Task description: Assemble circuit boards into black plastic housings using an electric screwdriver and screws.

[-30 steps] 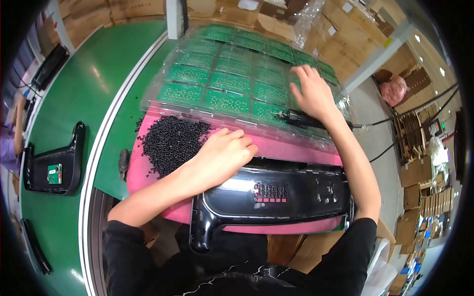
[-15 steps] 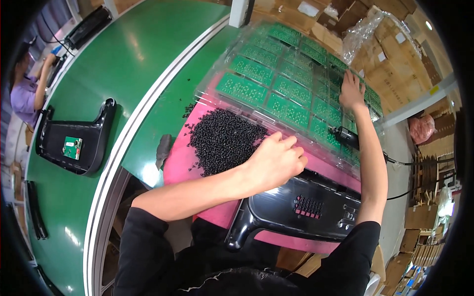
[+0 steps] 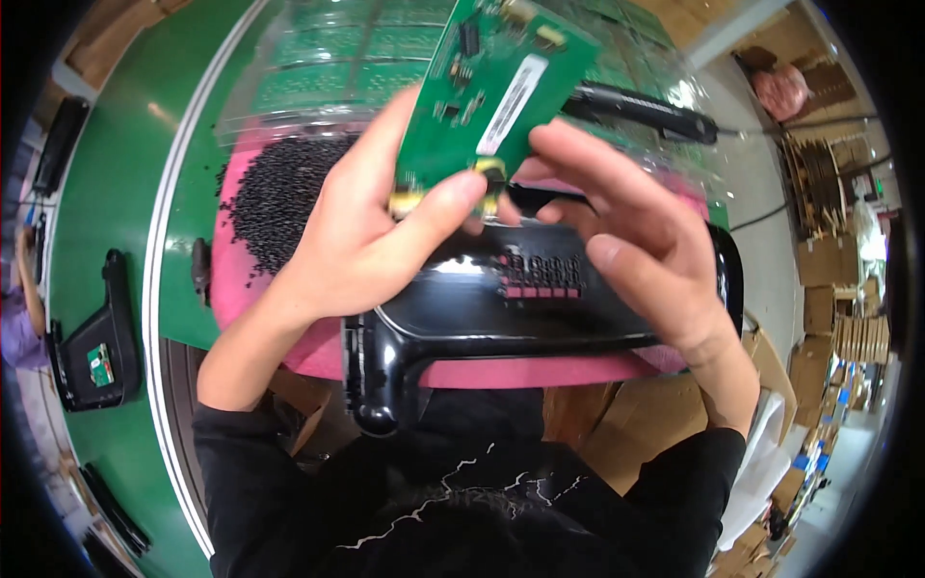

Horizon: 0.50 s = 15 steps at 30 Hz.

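Note:
A green circuit board [image 3: 487,101] with a white label strip is tilted up close in front of me. My left hand [image 3: 371,222] grips its lower left edge, thumb pressed on the component side. Beside the board's lower right edge, my right hand [image 3: 641,231] has its fingers apart and curved, holding nothing. Below both hands lies a glossy black plastic housing [image 3: 453,308] with a grid of small slots, resting on a pink mat [image 3: 482,374]. To the left of the housing, small black screws or similar pieces [image 3: 284,197] are heaped on the mat.
Behind the board stands a clear plastic tray [image 3: 328,72] of green boards, with a black corded electric screwdriver [image 3: 646,111] lying over it. On the green bench [image 3: 178,207] at left sits another black housing [image 3: 120,332] with a small board inside. Cardboard stacks [image 3: 819,289] stand right.
One circuit board is now out of the tray and in my left hand. My right hand has come back from the tray toward me. The view has shifted.

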{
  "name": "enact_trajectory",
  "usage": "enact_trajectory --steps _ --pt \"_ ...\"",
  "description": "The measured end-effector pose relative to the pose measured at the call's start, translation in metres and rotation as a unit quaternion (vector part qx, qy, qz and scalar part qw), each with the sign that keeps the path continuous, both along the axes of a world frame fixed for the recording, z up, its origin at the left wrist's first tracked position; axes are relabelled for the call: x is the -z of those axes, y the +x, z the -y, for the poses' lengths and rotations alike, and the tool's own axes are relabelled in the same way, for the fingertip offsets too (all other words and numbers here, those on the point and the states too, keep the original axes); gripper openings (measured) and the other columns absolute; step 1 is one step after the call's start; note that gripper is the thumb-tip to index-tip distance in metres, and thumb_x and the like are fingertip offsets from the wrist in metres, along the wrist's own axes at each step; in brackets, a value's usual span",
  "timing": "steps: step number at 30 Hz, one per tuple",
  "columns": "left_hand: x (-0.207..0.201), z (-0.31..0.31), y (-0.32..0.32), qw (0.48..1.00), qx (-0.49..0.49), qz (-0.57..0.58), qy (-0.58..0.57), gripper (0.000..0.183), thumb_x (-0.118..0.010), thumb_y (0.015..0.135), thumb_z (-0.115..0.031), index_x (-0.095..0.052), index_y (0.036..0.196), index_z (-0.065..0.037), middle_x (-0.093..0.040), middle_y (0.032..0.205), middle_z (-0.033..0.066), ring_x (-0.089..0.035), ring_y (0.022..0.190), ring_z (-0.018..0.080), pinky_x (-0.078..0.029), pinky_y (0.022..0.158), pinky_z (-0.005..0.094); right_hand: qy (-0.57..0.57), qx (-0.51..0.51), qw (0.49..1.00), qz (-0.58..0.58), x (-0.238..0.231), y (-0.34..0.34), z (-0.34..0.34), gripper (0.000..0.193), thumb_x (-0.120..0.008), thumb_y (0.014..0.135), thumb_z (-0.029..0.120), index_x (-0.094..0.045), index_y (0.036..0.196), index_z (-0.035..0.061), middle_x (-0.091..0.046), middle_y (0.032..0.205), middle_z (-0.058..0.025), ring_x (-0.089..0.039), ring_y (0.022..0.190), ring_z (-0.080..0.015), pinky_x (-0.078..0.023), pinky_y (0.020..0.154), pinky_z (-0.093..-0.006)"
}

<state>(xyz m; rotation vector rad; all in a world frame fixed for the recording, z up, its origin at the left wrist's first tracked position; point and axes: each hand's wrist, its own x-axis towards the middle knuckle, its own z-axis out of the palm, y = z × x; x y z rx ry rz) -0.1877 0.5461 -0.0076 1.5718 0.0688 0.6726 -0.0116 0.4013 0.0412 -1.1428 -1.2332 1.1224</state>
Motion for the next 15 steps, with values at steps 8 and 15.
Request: enact_trajectory --steps 8,15 --pt "0.009 0.013 -0.002 0.951 0.148 -0.213 0.166 0.045 -0.055 0.085 0.0 -0.053 0.129 -0.003 -0.066 0.071 0.0075 -0.062 0.053 0.0194 -0.053 0.056 0.0295 0.201 0.107 0.769 0.598 0.027 0.011 0.036 0.058 -0.081 0.067 -0.003 -0.059 0.121 -0.0034 -0.067 0.101 -0.0162 -0.064 0.081 -0.0234 -0.051 0.07 -0.0292" --pt "0.016 0.004 -0.01 0.985 0.095 -0.142 -0.025 0.05 -0.072 0.081 0.005 -0.054 0.127 0.001 -0.068 0.1 0.0076 -0.068 0.072 0.0107 -0.055 0.059 0.0211 0.125 0.254 0.849 0.446 0.047 0.002 0.047 0.019 -0.066 0.08 -0.006 -0.066 0.098 -0.0009 -0.066 0.076 -0.0099 -0.066 0.065 -0.0183 -0.052 0.058 -0.0264"
